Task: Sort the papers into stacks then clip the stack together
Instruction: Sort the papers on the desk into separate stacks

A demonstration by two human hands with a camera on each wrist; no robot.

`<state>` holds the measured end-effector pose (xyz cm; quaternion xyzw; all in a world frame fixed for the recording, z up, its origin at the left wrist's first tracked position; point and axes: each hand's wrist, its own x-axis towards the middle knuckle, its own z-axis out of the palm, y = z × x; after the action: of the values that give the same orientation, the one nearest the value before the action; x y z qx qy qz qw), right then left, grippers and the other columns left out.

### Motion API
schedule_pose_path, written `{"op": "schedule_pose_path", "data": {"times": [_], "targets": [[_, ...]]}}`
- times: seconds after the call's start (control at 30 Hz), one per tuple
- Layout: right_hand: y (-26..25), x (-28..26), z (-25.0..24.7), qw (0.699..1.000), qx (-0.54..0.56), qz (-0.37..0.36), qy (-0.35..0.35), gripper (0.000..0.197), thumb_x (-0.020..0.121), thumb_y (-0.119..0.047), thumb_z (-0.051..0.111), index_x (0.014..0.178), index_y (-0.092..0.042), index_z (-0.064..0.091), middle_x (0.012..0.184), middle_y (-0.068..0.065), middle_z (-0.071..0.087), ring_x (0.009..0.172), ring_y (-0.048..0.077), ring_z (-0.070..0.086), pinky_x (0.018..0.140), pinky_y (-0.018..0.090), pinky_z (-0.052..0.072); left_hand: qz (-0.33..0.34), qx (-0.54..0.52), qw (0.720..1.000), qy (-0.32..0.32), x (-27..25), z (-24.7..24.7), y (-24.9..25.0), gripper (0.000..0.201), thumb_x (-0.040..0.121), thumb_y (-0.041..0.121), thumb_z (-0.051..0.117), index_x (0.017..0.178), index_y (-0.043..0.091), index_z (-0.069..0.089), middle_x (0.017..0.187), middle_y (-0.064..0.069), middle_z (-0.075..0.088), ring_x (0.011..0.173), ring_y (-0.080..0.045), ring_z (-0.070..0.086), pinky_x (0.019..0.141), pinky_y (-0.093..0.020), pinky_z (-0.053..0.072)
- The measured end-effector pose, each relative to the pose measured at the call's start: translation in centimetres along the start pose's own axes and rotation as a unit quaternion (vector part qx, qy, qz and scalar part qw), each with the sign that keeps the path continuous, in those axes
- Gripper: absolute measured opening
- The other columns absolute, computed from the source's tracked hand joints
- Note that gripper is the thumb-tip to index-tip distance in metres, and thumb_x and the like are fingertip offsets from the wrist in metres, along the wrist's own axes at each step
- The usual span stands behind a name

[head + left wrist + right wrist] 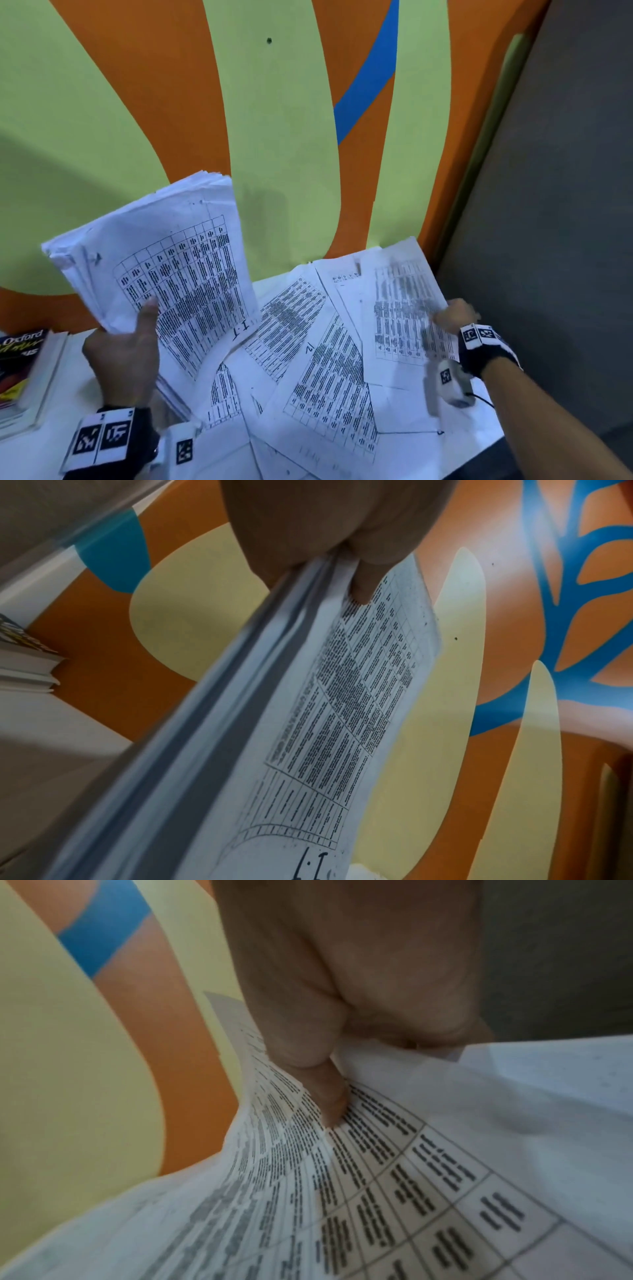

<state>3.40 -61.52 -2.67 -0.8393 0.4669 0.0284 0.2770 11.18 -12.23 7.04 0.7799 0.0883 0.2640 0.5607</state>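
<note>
- Papers are the whole job here: a thick stack is held up off the table above its left half, tilted, its top sheet a printed table with "1.1" handwritten near the lower edge.
- Left hand grips that stack at its lower left corner, thumb pressed flat on the top sheet and the fingers hidden behind the pile; the left wrist view shows the sheet edges fanned and uneven.
- Right hand pinches a single sheet near its right edge, over the right side of the table; in the right wrist view the thumb bears down on the print and the paper buckles around it. This sheet is blurred in the head view.
- Loose sheets lie overlapped at odd angles across the middle and near edge of the table, one marked "12"; more reach to the far edge against the wall.
- Handling, as I judge it: each sheet is light and limp and will droop or crease from a one-corner pinch, while the thick stack is heavier and its sheets can slide over one another, so it wants a firm hold along one edge and a tap to square it before clipping.
- No clip shows in any view, and sorting looks only partly done.
- Books sit at the left edge of the table, the top one reading "Oxford".
- Behind everything stands a wall painted orange, pale green and blue.
</note>
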Motion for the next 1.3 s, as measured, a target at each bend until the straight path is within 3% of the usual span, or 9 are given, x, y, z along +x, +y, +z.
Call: {"op": "schedule_pose_path", "data": {"times": [0.13, 0.27, 0.47, 0.57, 0.8, 0.93, 1.03, 1.17, 1.3], "targets": [[1.5, 0.4, 0.8, 0.998, 0.047, 0.033, 0.013, 0.019, 0.077, -0.014, 0.071, 0.076, -0.002, 0.056, 0.095, 0.021, 0.066, 0.091, 0.039, 0.065, 0.083, 0.045, 0.055, 0.006, -0.002, 1.000, -0.022, -1.1, 0.7, 0.7, 0.052, 0.084, 0.034, 0.069, 0.054, 0.001, 0.041, 0.055, -0.012, 0.047, 0.050, -0.017, 0.039, 0.032, -0.033, 0.022], [2.1, 0.1, 1.5, 0.992, 0.075, 0.033, 0.094, 0.026, 0.077, -0.029, 0.069, 0.062, -0.012, 0.056, 0.085, 0.018, 0.068, 0.077, 0.037, 0.065, 0.079, 0.045, 0.052, 0.010, 0.007, 0.999, -0.041, -1.4, 1.4, 1.1, 0.054, 0.084, 0.031, 0.070, 0.053, 0.010, 0.031, 0.055, -0.008, 0.040, 0.034, -0.011, 0.026, 0.031, -0.028, 0.016], [0.5, -2.1, -1.4, 0.977, 0.139, -0.092, 0.136, 0.023, 0.075, -0.007, 0.073, 0.096, -0.004, 0.066, 0.087, 0.018, 0.070, 0.078, 0.034, 0.068, 0.073, 0.046, 0.059, 0.027, 0.003, 0.998, -0.057, -1.4, 2.0, 1.4, 0.054, 0.084, 0.026, 0.070, 0.051, 0.009, 0.030, 0.052, -0.003, 0.038, 0.029, -0.009, 0.030, 0.031, -0.020, 0.014], [-1.6, -4.9, -5.5, 0.957, 0.242, -0.151, 0.057, 0.029, 0.078, -0.003, 0.073, 0.104, 0.001, 0.063, 0.090, 0.014, 0.069, 0.078, 0.027, 0.067, 0.069, 0.035, 0.057, 0.024, -0.015, 0.997, -0.073, -1.3, 2.4, 1.1, 0.053, 0.084, 0.027, 0.070, 0.052, 0.008, 0.033, 0.052, -0.005, 0.038, 0.030, -0.011, 0.027, 0.034, -0.024, 0.017], [-6.8, -12.2, -13.0, 0.839, 0.453, -0.290, -0.081, 0.010, 0.079, 0.005, 0.067, 0.080, -0.004, 0.066, 0.068, -0.001, 0.071, 0.065, 0.009, 0.069, 0.058, 0.021, 0.056, -0.009, -0.065, 0.987, -0.146, -0.1, 3.4, 2.1, 0.051, 0.078, 0.039, 0.074, 0.059, 0.012, 0.035, 0.056, -0.006, 0.031, 0.052, -0.014, 0.025, 0.049, -0.024, 0.020], [-10.2, -12.8, -11.0, 0.756, 0.569, -0.269, -0.180, 0.038, 0.078, 0.008, 0.064, 0.115, 0.006, 0.057, 0.107, 0.013, 0.068, 0.097, 0.019, 0.067, 0.084, 0.028, 0.056, -0.016, -0.087, 0.974, -0.208, 0.0, 4.3, 3.5, 0.053, 0.076, 0.040, 0.075, 0.061, 0.016, 0.030, 0.057, -0.004, 0.026, 0.048, -0.011, 0.020, 0.049, -0.024, 0.021], [-12.7, -12.6, -7.5, 0.759, 0.561, -0.222, -0.244, 0.076, 0.053, -0.009, 0.088, 0.115, 0.016, 0.053, 0.103, 0.017, 0.067, 0.094, 0.020, 0.067, 0.081, 0.028, 0.057, -0.031, -0.125, 0.954, -0.270, 0.2, 4.7, 3.7, 0.040, 0.077, 0.043, 0.075, 0.071, 0.020, 0.043, 0.074, -0.001, 0.046, 0.063, -0.011, 0.041, 0.060, -0.027, 0.038], [-14.8, -13.1, -3.2, 0.772, 0.551, -0.163, -0.271, 0.026, 0.079, 0.009, 0.063, 0.106, 0.006, 0.062, 0.085, 0.000, 0.076, 0.079, 0.009, 0.072, 0.060, 0.016, 0.056, -0.075, -0.181, 0.914, -0.354, -0.4, 4.2, 3.7, 0.036, 0.079, 0.046, 0.073, 0.102, 0.018, 0.069, 0.111, -0.001, 0.071, 0.103, -0.021, 0.065, 0.091, -0.046, 0.049], [-15.6, -14.5, -0.5, 0.739, 0.545, -0.146, -0.368, 0.022, 0.086, 0.005, 0.057, 0.106, -0.002, 0.065, 0.091, 0.007, 0.074, 0.080, 0.018, 0.071, 0.065, 0.029, 0.058, -0.150, -0.234, 0.885, -0.373, -1.4, 3.2, 4.3, 0.040, 0.089, 0.041, 0.063, 0.120, 0.015, 0.063, 0.115, -0.009, 0.071, 0.105, -0.030, 0.067, 0.086, -0.051, 0.055]]}}
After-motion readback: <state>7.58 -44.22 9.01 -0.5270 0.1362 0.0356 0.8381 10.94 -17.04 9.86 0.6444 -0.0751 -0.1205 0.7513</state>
